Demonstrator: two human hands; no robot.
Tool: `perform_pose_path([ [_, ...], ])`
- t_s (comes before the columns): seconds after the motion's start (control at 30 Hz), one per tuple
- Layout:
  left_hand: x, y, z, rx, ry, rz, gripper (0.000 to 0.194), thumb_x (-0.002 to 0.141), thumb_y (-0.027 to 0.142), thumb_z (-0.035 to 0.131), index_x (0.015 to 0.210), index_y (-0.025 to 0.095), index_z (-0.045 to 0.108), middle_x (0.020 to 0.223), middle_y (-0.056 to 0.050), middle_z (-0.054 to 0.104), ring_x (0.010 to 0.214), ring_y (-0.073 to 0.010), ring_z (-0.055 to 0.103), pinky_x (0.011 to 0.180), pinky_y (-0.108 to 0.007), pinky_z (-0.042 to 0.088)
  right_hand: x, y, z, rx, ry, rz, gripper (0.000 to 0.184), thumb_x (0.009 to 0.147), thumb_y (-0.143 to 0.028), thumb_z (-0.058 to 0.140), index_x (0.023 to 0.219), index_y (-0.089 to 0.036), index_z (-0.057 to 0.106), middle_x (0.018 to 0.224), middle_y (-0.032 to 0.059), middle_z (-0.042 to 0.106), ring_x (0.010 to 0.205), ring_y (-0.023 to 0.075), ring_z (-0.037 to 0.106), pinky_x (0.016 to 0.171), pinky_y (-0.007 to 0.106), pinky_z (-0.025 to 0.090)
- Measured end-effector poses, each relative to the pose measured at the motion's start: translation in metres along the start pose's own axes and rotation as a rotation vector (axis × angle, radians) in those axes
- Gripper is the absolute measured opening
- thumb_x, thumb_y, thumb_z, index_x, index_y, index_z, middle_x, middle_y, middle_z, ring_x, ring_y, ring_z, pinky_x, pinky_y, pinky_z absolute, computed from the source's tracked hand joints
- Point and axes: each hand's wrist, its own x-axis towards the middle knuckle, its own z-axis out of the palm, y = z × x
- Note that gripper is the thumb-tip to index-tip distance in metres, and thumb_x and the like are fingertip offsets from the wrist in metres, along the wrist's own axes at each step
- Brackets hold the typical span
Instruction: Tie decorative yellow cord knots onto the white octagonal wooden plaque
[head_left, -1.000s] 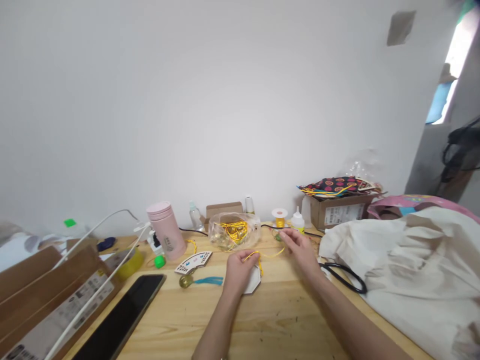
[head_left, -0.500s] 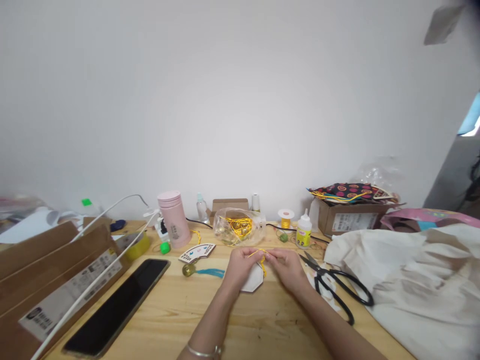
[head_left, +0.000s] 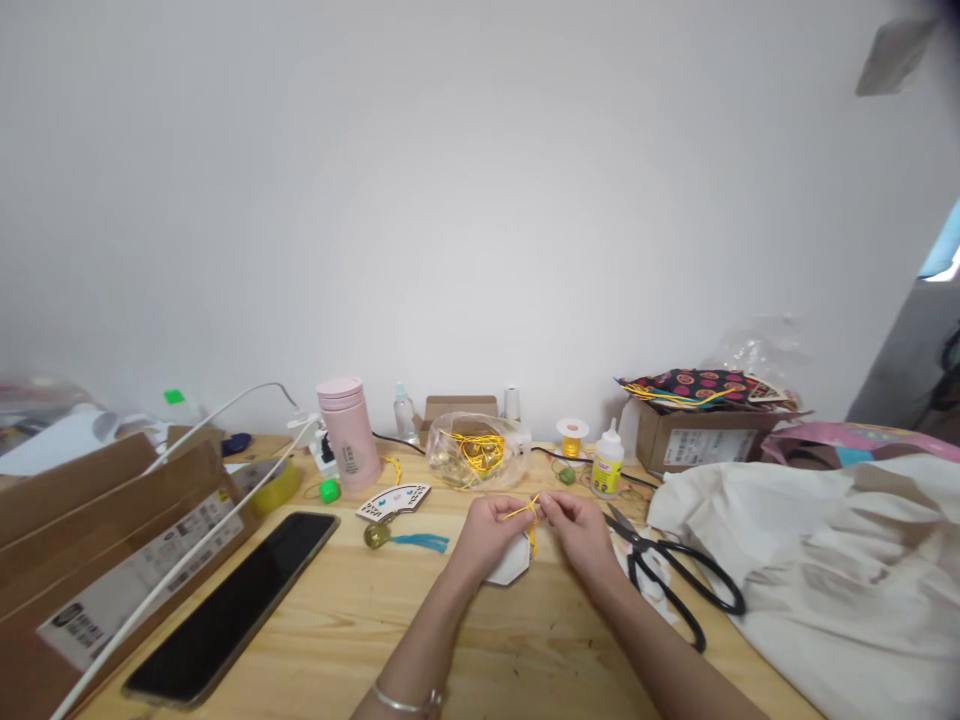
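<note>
Right now my left hand [head_left: 489, 535] and right hand [head_left: 581, 535] are working close together, just above the middle of the tabletop [head_left: 322, 640], backs up and wrists tipped slightly inward. My left fingertips [head_left: 519, 510] and right fingertips [head_left: 546, 502] almost meet, and each hand is in a tight pinch, thumb pressed to forefinger. My left forearm [head_left: 420, 645] reaches in from the near edge, with a thin metal bangle [head_left: 409, 702] sitting at the wrist. My right forearm [head_left: 652, 640] slants in from the lower right, and the two arms form a narrow V that closes at the fingertips.
</note>
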Motion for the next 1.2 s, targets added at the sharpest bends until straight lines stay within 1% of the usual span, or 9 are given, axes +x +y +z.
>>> perform_pose_path([
  [0.1,0.0000,-0.0009,0.0004,-0.026,0.000,-0.037,0.029,0.049,0.035,0.067,0.066,0.012,0.062,0.042,0.003,0.053,0.035,-0.0067,0.039,0.037,-0.018,0.027,0.0013,0.0009,-0.0019,0.018,0.050,0.032,0.026,0.065,-0.035,0.051,0.053,-0.014,0.059,0.054,0.0007,0.057,0.055,0.0137,0.050,0.056,0.023,0.038],
  [0.2,0.0010,-0.0020,-0.0005,-0.033,-0.020,-0.004,0.026,0.052,0.035,0.065,0.065,0.012,0.063,0.043,0.003,0.054,0.035,-0.0060,0.038,0.037,-0.018,0.026,0.0011,-0.0004,-0.0026,0.072,0.040,0.074,0.026,0.065,-0.035,0.052,0.052,-0.013,0.058,0.054,-0.0001,0.056,0.054,0.0125,0.047,0.055,0.022,0.036],
  [0.3,0.0024,-0.0031,-0.0020,-0.029,-0.052,0.036,0.025,0.059,0.035,0.061,0.066,0.012,0.065,0.044,0.003,0.054,0.036,-0.0058,0.037,0.037,-0.018,0.024,0.0001,-0.0024,-0.0024,0.145,0.024,0.121,0.026,0.065,-0.036,0.053,0.056,-0.013,0.060,0.051,-0.0016,0.053,0.050,0.0102,0.043,0.052,0.021,0.033],
  [0.4,0.0035,-0.0040,-0.0029,-0.036,-0.072,0.037,0.026,0.061,0.035,0.059,0.067,0.012,0.066,0.043,0.003,0.053,0.035,-0.0058,0.035,0.037,-0.018,0.022,-0.0003,-0.0023,-0.0015,0.244,-0.001,0.169,0.025,0.065,-0.037,0.054,0.064,-0.013,0.063,0.048,-0.0031,0.050,0.048,0.0088,0.040,0.049,0.020,0.030],
  [0.6,0.0036,-0.0042,-0.0033,-0.093,-0.104,0.047,0.025,0.059,0.033,0.061,0.067,0.010,0.066,0.047,0.001,0.056,0.038,-0.0053,0.034,0.039,-0.018,0.022,-0.0009,-0.0006,0.0009,0.590,-0.055,0.326,0.021,0.059,-0.034,0.062,0.066,-0.014,0.062,0.058,-0.0005,0.056,0.055,0.0085,0.046,0.057,0.021,0.037],
  [0.73,0.0035,-0.0045,-0.0027,-0.103,-0.103,0.063,0.024,0.058,0.032,0.061,0.067,0.010,0.065,0.049,0.001,0.057,0.040,-0.0060,0.037,0.042,-0.018,0.025,-0.0026,-0.0033,0.0002,0.728,-0.061,0.396,0.017,0.059,-0.030,0.064,0.064,-0.015,0.061,0.063,0.0002,0.057,0.058,0.0082,0.049,0.061,0.022,0.039],
  [0.87,0.0043,-0.0058,-0.0012,-0.026,-0.068,0.050,0.024,0.058,0.032,0.060,0.063,0.010,0.064,0.044,0.003,0.053,0.038,-0.0055,0.034,0.039,-0.018,0.023,-0.0028,-0.0053,-0.0006,0.764,-0.072,0.393,0.015,0.060,-0.029,0.063,0.063,-0.015,0.060,0.062,-0.0001,0.056,0.057,0.0077,0.048,0.059,0.020,0.039],
  [1.03,0.0051,-0.0070,-0.0014,0.077,-0.036,0.053,0.022,0.059,0.031,0.056,0.056,0.010,0.061,0.040,0.004,0.047,0.036,-0.0059,0.034,0.037,-0.018,0.023,-0.0013,-0.0059,0.0006,0.761,-0.073,0.342,0.015,0.058,-0.028,0.065,0.060,-0.013,0.061,0.058,-0.0008,0.056,0.053,0.0064,0.046,0.056,0.018,0.037],
  [1.2,0.0053,-0.0058,-0.0008,0.095,0.034,0.082,0.017,0.058,0.025,0.054,0.052,0.010,0.059,0.041,0.004,0.048,0.037,-0.0066,0.036,0.038,-0.018,0.025,-0.0015,-0.0050,0.0017,0.724,-0.106,0.285,0.016,0.058,-0.028,0.064,0.056,-0.012,0.060,0.049,-0.0021,0.052,0.049,0.0062,0.043,0.052,0.018,0.034],
])
